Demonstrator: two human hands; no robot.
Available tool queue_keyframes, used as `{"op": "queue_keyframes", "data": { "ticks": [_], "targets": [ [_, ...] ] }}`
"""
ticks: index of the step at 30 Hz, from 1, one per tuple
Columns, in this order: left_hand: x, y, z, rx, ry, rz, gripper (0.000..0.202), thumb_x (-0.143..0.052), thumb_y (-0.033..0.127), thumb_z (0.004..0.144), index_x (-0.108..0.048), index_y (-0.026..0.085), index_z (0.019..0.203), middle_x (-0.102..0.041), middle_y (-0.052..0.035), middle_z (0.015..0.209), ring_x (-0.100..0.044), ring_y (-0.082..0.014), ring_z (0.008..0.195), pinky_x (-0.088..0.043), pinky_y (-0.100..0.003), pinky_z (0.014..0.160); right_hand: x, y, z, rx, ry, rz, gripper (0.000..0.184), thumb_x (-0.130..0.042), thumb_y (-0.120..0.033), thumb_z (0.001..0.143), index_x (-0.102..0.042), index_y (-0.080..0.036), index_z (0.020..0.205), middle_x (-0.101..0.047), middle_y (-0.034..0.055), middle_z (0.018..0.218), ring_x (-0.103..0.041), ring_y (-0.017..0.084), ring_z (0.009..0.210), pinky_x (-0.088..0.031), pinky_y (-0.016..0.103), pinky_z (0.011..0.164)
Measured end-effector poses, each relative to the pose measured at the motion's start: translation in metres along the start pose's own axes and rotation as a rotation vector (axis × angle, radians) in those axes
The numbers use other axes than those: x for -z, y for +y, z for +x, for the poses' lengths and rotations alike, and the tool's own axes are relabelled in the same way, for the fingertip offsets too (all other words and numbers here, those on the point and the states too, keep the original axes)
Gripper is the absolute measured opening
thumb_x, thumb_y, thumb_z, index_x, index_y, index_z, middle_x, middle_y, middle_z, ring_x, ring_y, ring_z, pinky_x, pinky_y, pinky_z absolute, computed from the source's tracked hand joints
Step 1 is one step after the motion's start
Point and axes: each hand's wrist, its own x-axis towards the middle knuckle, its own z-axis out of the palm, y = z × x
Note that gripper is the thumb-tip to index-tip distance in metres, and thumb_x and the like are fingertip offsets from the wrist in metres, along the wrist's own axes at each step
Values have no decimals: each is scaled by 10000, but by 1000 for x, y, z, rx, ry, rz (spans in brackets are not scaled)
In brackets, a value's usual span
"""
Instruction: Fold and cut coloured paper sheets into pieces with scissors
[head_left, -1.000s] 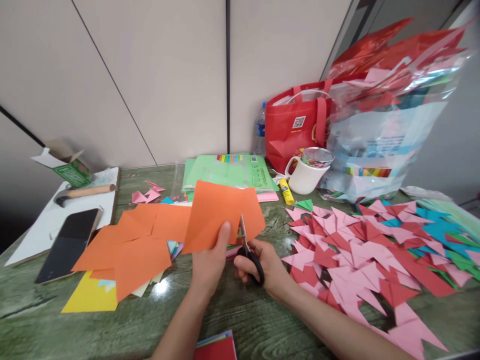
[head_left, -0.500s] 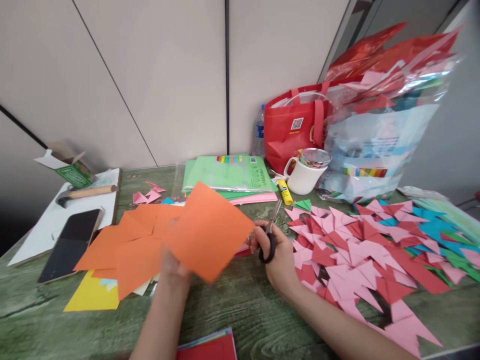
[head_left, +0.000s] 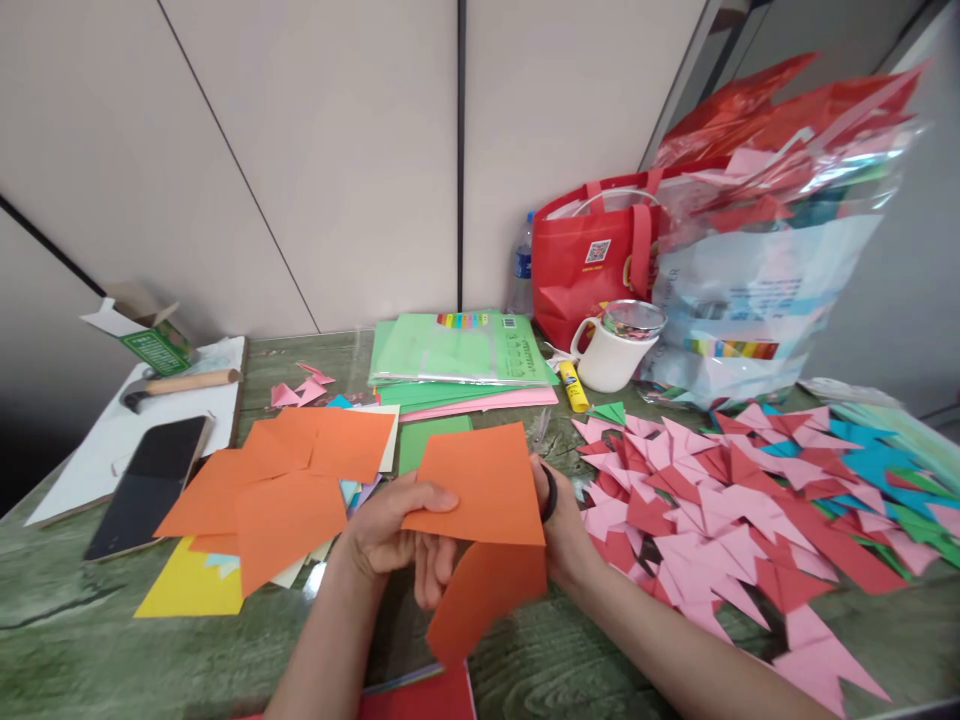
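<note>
An orange paper sheet (head_left: 480,485) is held low over the green table, its lower half folded or drooping toward me. My left hand (head_left: 390,530) pinches its left edge, thumb on top and fingers underneath. My right hand (head_left: 566,530) is behind the sheet's right edge, with black-handled scissors (head_left: 546,470) looped on its fingers and the blades pointing away toward the far side. Whether the right fingers also touch the sheet is hidden by the paper.
A loose pile of orange squares (head_left: 277,480) lies to the left over yellow paper (head_left: 187,590). Folded pink and red pieces (head_left: 705,500) cover the right. Behind are green paper packs (head_left: 457,350), a glue stick (head_left: 574,385), a white mug (head_left: 611,350), a red bag (head_left: 592,260), and a phone (head_left: 150,485).
The cutting has stopped. My left hand swung the orange sheet left, then brought it back to centre and lower; my right hand drew the scissors out and now sits behind the sheet.
</note>
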Motion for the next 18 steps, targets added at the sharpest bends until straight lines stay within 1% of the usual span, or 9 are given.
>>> {"op": "queue_keyframes", "data": {
  "ticks": [1, 2, 5, 7, 10, 13, 15, 16, 18],
  "targets": [
    [2, 3, -1, 37, -59, -2, 392, -439, 267, 712, -602, 55, 425, -540, -121, 363, -527, -153, 313, -346, -183, 255, 0, 1, 0, -2, -13, 24, 394, -546, -564, 684, -556, -171, 684, -581, 20, 560, -527, 180, 569, -403, 257, 480],
    [3, 4, -1, 46, -84, -9, 413, -417, 256, 724, -601, 43, 421, -538, -130, 361, -537, -155, 322, -349, -175, 256, 0, 1, 1, 3, -27, 49, 412, -537, -577, 684, -570, -167, 709, -594, 29, 569, -544, 193, 587, -409, 263, 485],
    [9, 2, 3, 17, -87, -35, 433, -398, 237, 748, -591, 36, 417, -531, -124, 350, -545, -158, 327, -365, -172, 261, 0, 1, 3, 26, -69, 133, 449, -514, -581, 701, -595, -154, 814, -639, 53, 654, -583, 214, 658, -434, 281, 535],
    [13, -3, 7, -28, -69, -49, 480, -391, 283, 778, -571, 42, 405, -497, -96, 319, -513, -153, 283, -324, -174, 225, 1, 1, 4, 8, -68, 179, 379, -598, -504, 678, -598, -160, 838, -655, 41, 698, -595, 209, 681, -443, 281, 571],
    [16, -10, 11, -129, -13, -74, 496, -409, 412, 789, -574, 64, 478, -462, -29, 312, -422, -107, 210, -238, -174, 194, 1, 2, 4, -59, -43, 223, 307, -730, -323, 588, -603, -171, 822, -662, 7, 714, -605, 186, 665, -450, 272, 604],
    [13, -10, 12, -313, -13, -109, 591, -385, 639, 697, -563, 98, 539, -455, -2, 345, -400, -69, 243, -296, -173, 274, 1, 2, 5, -103, -70, 287, 275, -744, -247, 570, -613, -163, 797, -666, 0, 726, -610, 163, 653, -457, 254, 614],
    [7, -7, 12, -438, -5, -125, 667, -344, 728, 626, -578, 103, 609, -495, -18, 407, -477, -95, 342, -378, -201, 378, 1, 2, 7, -150, -110, 359, 239, -732, -223, 586, -616, -159, 785, -670, 1, 728, -614, 152, 642, -462, 239, 597],
    [5, -5, 12, -471, 21, -113, 665, -363, 722, 623, -596, 101, 676, -539, -35, 467, -527, -120, 417, -411, -221, 438, 2, 3, 8, -186, -120, 406, 221, -726, -212, 594, -615, -159, 777, -671, -1, 718, -613, 143, 622, -463, 230, 574],
    [0, -4, 13, -472, 141, -41, 495, -511, 578, 664, -620, 117, 807, -627, -65, 639, -589, -153, 577, -439, -239, 541, 4, 3, 11, -267, -99, 505, 175, -715, -192, 606, -609, -162, 743, -672, -13, 682, -604, 122, 565, -458, 208, 519]
  ]
}}
